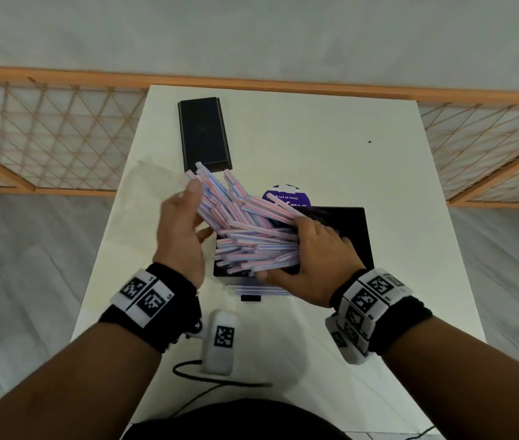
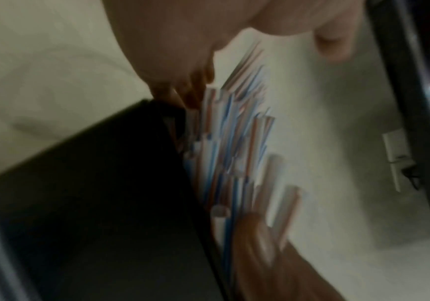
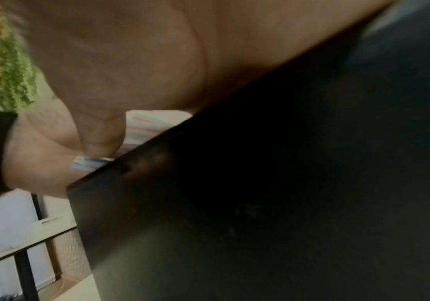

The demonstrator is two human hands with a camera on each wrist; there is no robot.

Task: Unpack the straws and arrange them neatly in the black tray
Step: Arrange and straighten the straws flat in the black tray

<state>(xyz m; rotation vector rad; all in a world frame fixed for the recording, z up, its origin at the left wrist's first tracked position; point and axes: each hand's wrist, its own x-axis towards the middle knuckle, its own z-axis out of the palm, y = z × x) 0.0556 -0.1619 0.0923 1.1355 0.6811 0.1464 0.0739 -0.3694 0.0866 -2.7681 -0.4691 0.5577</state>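
Right hand (image 1: 315,258) clamps straws (image 1: 252,236) over black tray (image 1: 353,230) | left hand (image 1: 185,227), fingers apart, squares the fanned ends — best tapped flush before lowering.

The head view looks steeply down from above onto the white rectangular table (image 1: 347,160). Both wrist views sit very close and blurred; all three share the red-and-blue striped white plastic straws (image 1: 252,236) (image 2: 234,142) (image 3: 142,130).
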